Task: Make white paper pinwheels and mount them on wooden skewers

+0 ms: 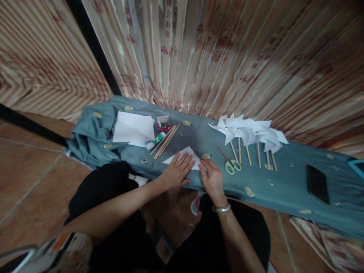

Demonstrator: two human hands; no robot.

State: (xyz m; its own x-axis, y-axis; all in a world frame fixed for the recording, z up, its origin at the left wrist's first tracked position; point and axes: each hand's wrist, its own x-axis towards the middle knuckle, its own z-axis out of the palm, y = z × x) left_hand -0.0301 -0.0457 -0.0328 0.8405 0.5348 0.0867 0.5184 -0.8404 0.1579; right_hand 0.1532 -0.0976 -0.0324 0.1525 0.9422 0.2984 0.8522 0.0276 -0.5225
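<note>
A white sheet of paper (187,152), folded into a triangle, lies at the near edge of the cloth-covered surface. My left hand (176,171) rests flat on it with the fingers stretched out. At the paper's right corner, my right hand (211,177) has its fingers bent and closed at the edge; the fingertips partly cover that corner. Green-handled scissors (232,165) lie just right of my right hand. Several wooden sticks (166,141) are left of the paper, beside a green and white glue stick (156,140).
A stack of white paper (133,127) lies at the left, near a small open box (163,123) of dark pieces. Several white paper pinwheels (250,131) on sticks overlap at the right. Farther right are a black phone (317,184) and a blue-edged object (357,167). A curtain (182,57) hangs behind.
</note>
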